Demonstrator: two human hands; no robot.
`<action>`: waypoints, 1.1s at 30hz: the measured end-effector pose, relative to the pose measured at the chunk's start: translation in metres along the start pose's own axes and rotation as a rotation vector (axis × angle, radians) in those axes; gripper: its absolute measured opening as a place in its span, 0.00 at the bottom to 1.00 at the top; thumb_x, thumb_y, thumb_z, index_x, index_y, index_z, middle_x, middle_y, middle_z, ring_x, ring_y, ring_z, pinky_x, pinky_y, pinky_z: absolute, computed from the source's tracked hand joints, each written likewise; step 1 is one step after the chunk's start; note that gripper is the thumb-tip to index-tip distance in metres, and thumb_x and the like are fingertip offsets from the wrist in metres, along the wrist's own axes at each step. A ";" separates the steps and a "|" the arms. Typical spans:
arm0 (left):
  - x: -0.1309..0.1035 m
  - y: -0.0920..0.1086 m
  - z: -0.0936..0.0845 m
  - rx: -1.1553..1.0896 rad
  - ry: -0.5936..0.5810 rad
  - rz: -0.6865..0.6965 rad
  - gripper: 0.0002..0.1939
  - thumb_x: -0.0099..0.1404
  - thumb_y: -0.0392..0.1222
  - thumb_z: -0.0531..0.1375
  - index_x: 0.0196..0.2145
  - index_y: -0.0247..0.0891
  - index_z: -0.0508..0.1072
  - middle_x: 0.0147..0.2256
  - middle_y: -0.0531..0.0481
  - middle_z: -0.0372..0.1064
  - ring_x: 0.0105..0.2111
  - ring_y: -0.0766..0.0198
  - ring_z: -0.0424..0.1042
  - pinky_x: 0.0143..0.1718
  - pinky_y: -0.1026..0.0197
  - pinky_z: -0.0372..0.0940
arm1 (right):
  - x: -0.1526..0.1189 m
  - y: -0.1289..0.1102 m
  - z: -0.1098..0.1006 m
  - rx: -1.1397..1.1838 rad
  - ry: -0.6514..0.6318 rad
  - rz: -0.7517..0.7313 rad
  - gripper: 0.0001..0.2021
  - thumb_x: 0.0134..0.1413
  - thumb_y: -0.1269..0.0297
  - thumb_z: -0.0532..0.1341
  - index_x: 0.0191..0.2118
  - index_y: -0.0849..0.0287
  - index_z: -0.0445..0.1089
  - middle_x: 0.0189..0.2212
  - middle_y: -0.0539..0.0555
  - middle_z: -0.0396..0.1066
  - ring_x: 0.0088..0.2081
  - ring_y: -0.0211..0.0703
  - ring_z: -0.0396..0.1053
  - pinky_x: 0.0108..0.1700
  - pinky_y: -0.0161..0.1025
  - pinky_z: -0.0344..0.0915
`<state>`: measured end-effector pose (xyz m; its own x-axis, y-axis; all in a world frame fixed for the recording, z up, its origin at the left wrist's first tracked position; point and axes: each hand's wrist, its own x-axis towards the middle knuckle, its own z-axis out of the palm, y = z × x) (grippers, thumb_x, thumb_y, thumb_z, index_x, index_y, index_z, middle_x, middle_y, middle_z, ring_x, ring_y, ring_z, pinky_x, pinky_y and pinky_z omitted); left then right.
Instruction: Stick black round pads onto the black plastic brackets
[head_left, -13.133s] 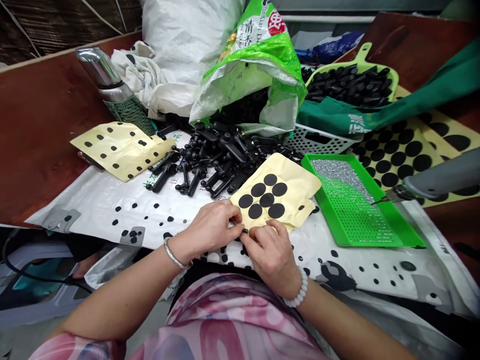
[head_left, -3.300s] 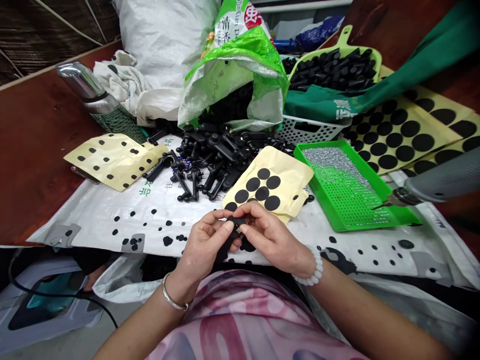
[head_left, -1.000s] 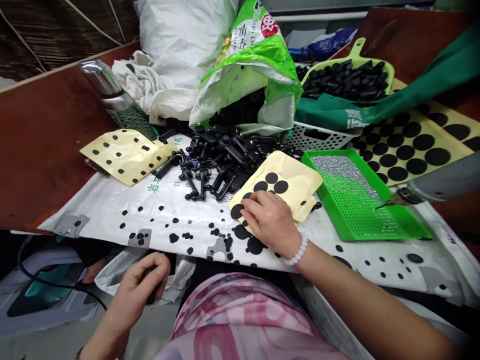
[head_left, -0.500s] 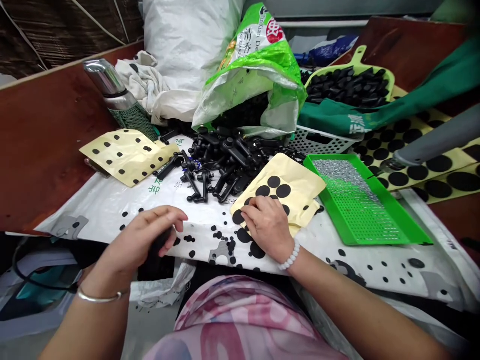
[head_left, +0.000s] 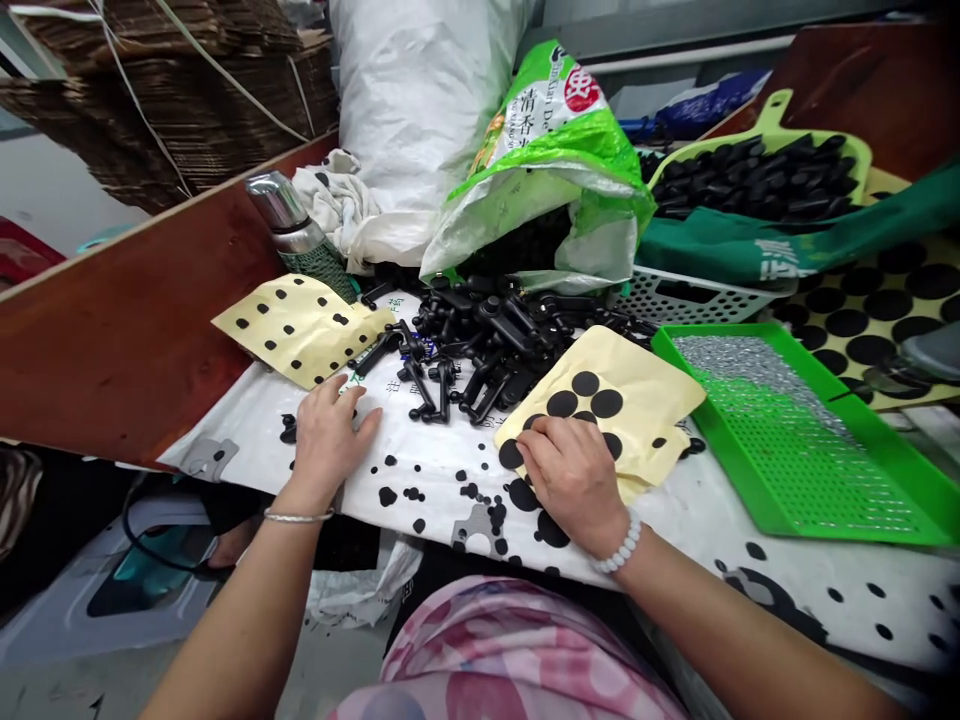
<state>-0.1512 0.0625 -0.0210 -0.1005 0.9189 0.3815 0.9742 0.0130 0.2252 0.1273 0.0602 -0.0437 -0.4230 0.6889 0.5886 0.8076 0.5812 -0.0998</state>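
Note:
My left hand (head_left: 331, 432) has its fingers apart and nothing in it, just below the small-dot yellow sheet (head_left: 289, 325) and left of a heap of black plastic arms (head_left: 487, 330). On the yellow sheet with large black discs (head_left: 637, 385), my right hand (head_left: 574, 475) rests with its fingers pressed together beside a black disc (head_left: 511, 454); what the fingertips hold is hidden. Loose black dots (head_left: 388, 496) lie scattered on the white cover between the hands.
A green tray (head_left: 810, 440) of small metal pieces stands at the right. Behind it are a light green dustpan (head_left: 776, 120) of black parts and a white basket (head_left: 690, 298). A green-white bag (head_left: 555, 170) and a flask (head_left: 300, 235) stand at the back.
My left hand has moved up toward the small-dot sheet, and its fingers have spread; the dark thing at it no longer shows. My right hand stays on its sheet. The view has shifted left.

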 end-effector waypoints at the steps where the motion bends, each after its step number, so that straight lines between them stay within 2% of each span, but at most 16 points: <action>1: -0.006 0.010 0.002 -0.066 0.045 0.030 0.15 0.59 0.45 0.56 0.42 0.36 0.71 0.51 0.36 0.63 0.52 0.45 0.60 0.53 0.45 0.52 | 0.000 0.000 0.000 0.002 -0.001 0.003 0.09 0.57 0.71 0.53 0.29 0.60 0.69 0.29 0.57 0.69 0.32 0.43 0.60 0.35 0.41 0.54; 3: -0.018 0.036 0.006 -0.271 0.071 0.123 0.15 0.61 0.41 0.54 0.45 0.36 0.70 0.51 0.38 0.63 0.53 0.50 0.60 0.55 0.47 0.52 | 0.000 0.000 0.001 0.003 0.003 0.005 0.09 0.57 0.71 0.54 0.28 0.60 0.69 0.29 0.57 0.69 0.32 0.43 0.60 0.35 0.41 0.54; 6: -0.033 0.078 0.016 -0.592 -0.110 0.360 0.19 0.62 0.34 0.51 0.51 0.37 0.66 0.50 0.40 0.66 0.53 0.54 0.62 0.55 0.50 0.54 | 0.001 -0.001 0.002 -0.017 0.031 -0.009 0.09 0.56 0.70 0.54 0.28 0.61 0.69 0.27 0.56 0.68 0.31 0.43 0.59 0.35 0.41 0.54; 9: -0.037 0.102 0.029 -0.601 -0.176 0.551 0.26 0.61 0.28 0.48 0.57 0.33 0.56 0.53 0.37 0.64 0.53 0.55 0.62 0.53 0.48 0.56 | 0.000 -0.001 0.003 -0.077 0.052 -0.050 0.09 0.56 0.71 0.54 0.29 0.61 0.70 0.26 0.56 0.67 0.31 0.44 0.58 0.35 0.42 0.54; 13: -0.036 0.103 0.039 -0.479 -0.193 0.609 0.30 0.58 0.24 0.47 0.59 0.33 0.52 0.52 0.38 0.65 0.52 0.57 0.63 0.53 0.47 0.55 | -0.003 -0.004 0.003 -0.115 0.023 -0.149 0.10 0.56 0.74 0.52 0.31 0.62 0.70 0.26 0.56 0.67 0.31 0.44 0.58 0.37 0.43 0.54; 19: -0.040 0.100 0.041 -0.288 -0.223 0.636 0.28 0.59 0.26 0.48 0.58 0.27 0.53 0.54 0.36 0.63 0.55 0.55 0.60 0.57 0.46 0.49 | -0.001 -0.005 -0.003 -0.124 -0.030 -0.286 0.12 0.57 0.74 0.50 0.36 0.66 0.71 0.27 0.57 0.68 0.31 0.44 0.57 0.39 0.44 0.55; 25: -0.040 0.103 0.041 -0.277 -0.218 0.631 0.28 0.59 0.27 0.48 0.59 0.29 0.52 0.53 0.37 0.64 0.55 0.56 0.60 0.57 0.46 0.49 | -0.004 -0.001 -0.009 -0.105 -0.071 -0.387 0.12 0.56 0.75 0.50 0.33 0.67 0.71 0.28 0.58 0.69 0.32 0.45 0.59 0.40 0.44 0.56; 29: -0.039 0.102 0.042 -0.301 -0.212 0.624 0.28 0.59 0.27 0.48 0.58 0.30 0.54 0.53 0.38 0.65 0.55 0.55 0.60 0.57 0.45 0.49 | -0.007 0.003 -0.008 -0.049 -0.068 -0.367 0.11 0.56 0.75 0.51 0.32 0.66 0.71 0.28 0.58 0.69 0.33 0.44 0.59 0.42 0.45 0.57; 33: -0.041 0.103 0.042 -0.358 -0.230 0.603 0.29 0.58 0.27 0.49 0.58 0.31 0.55 0.53 0.39 0.64 0.54 0.54 0.60 0.57 0.43 0.48 | -0.016 -0.008 -0.019 0.082 -0.075 -0.382 0.12 0.56 0.76 0.50 0.31 0.63 0.70 0.26 0.57 0.68 0.31 0.43 0.60 0.39 0.44 0.58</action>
<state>-0.0381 0.0426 -0.0510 0.5144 0.7859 0.3430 0.7175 -0.6136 0.3297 0.1354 0.0365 -0.0375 -0.7182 0.4442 0.5357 0.5520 0.8324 0.0498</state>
